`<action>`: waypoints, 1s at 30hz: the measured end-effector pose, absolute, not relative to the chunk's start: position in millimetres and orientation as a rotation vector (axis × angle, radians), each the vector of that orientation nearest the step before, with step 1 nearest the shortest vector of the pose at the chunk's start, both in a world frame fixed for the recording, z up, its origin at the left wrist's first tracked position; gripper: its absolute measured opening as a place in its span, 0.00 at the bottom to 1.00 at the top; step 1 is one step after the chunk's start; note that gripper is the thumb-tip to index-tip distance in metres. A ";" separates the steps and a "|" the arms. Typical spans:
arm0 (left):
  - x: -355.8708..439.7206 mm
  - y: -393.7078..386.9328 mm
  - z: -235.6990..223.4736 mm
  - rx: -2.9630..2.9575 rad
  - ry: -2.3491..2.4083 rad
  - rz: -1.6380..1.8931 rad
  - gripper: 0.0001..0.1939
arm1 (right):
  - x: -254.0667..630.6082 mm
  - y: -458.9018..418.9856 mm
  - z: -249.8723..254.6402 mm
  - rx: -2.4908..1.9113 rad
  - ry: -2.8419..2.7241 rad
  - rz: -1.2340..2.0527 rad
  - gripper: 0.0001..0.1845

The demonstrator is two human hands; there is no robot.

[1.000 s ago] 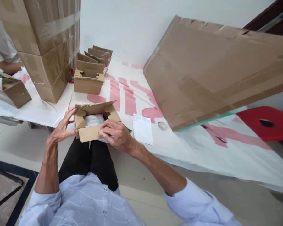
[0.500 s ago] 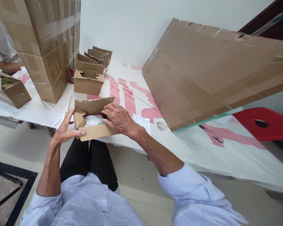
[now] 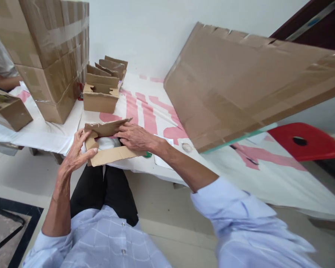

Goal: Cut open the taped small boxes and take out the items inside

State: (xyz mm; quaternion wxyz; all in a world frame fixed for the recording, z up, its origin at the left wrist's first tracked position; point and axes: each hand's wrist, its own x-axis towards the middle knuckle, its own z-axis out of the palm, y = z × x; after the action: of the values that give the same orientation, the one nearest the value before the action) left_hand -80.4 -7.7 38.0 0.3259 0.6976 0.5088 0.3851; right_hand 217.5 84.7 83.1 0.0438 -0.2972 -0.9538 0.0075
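Left hand (image 3: 76, 152) held the box (image 3: 115, 155), thumb spread; white thing (image 3: 106, 143) sat beside those fingers, flaps unclosed; right hand (image 3: 136, 137) bunched, pinch unclear tbh.

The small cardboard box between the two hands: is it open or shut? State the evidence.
Open: the cardboard box has its back flap raised, and a white item shows inside.

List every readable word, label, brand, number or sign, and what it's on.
Nothing legible to quote.
White sheet: faint marks, partly covered, too small to read.
Tablecloth: large pink shapes, unreadable as text.
Held box, carton stack: no lettering visible.
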 end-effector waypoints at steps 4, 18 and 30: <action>-77.7 -5.2 40.9 1.789 1.363 0.977 0.46 | 216.4 90.5 86.2 -0.869 -2.920 -0.020 0.16; -71.7 21.8 42.4 1.725 1.507 1.144 0.23 | 282.6 108.2 127.0 -0.940 -2.824 0.386 0.27; -116.5 53.1 69.1 1.739 1.469 1.101 0.23 | 271.4 86.6 95.4 -0.987 -2.833 0.188 0.38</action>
State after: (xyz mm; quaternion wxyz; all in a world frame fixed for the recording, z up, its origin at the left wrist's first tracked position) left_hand -116.5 53.1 69.1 0.3015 0.6558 0.5538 0.4151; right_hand 271.4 86.6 95.4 0.0679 -0.3275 -0.9403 0.0624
